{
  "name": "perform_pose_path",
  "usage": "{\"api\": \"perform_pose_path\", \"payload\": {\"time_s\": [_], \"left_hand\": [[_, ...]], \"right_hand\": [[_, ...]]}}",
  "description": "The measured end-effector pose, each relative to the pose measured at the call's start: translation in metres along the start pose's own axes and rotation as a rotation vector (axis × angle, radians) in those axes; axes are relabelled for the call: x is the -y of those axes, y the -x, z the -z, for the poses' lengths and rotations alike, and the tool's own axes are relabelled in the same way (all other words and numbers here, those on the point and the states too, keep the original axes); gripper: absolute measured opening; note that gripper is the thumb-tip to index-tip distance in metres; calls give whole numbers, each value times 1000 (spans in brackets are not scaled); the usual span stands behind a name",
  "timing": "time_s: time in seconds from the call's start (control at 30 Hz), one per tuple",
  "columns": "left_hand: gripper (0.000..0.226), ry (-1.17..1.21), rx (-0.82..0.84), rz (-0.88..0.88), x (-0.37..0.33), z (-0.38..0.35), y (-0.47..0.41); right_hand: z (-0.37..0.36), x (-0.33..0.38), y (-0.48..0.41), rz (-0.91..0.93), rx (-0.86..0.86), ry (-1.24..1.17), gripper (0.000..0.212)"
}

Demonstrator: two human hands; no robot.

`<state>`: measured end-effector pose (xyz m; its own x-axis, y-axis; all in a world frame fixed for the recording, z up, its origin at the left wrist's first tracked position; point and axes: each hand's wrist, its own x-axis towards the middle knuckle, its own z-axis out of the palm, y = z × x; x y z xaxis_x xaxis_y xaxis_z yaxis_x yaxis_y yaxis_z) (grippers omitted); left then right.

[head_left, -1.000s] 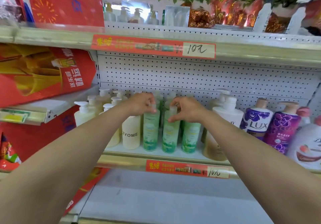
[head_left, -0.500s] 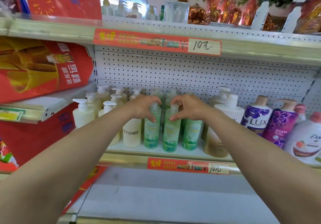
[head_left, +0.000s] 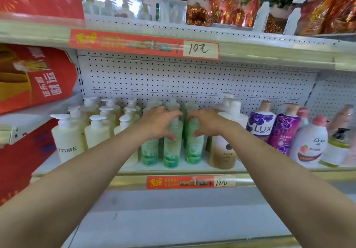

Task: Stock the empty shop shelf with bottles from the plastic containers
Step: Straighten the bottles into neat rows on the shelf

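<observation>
The left hand (head_left: 159,124) is cupped around the shoulder of a tall translucent green plastic bottle (head_left: 172,145) in the front row, thumb low on its face and fingers curled over the cap. The right hand (head_left: 207,123) is wrapped likewise around the neighbouring green bottle (head_left: 194,147), fingers at the neck and thumb on the side. A second ago both hands were pinched on the caps alone; they have since been lowered onto the bottle bodies, and the bottles now stand closer together, upright on the white metal shelf (head_left: 173,168). This is judged to be a settling of bottles already set down, not a fresh placement.

A third green bottle (head_left: 149,154) stands just left of the held pair, with more green bottles ranked behind. Cream pump bottles (head_left: 67,140) fill the shelf to the left; a white and tan pump bottle (head_left: 223,151) and purple printed bottles (head_left: 260,124) stand to the right. A red price strip (head_left: 190,182) runs along the shelf edge. The shelf below (head_left: 173,219) is bare in view, so stocking appears far from finished. The plastic containers are not in view.
</observation>
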<state>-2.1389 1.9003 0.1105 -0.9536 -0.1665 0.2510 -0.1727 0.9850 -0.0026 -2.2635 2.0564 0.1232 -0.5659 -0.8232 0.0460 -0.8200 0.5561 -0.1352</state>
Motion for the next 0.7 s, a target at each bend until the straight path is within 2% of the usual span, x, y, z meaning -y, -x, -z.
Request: {"api": "perform_pose_path", "payload": {"time_s": [0.17,0.7], "left_hand": [[79,13,12,18,-4,0,-4],[83,17,19,40,-3,-3,-5]], "right_hand": [[1,-5,0,36,-25,-70,59],[7,3,5,16,24,-33,59]]}}
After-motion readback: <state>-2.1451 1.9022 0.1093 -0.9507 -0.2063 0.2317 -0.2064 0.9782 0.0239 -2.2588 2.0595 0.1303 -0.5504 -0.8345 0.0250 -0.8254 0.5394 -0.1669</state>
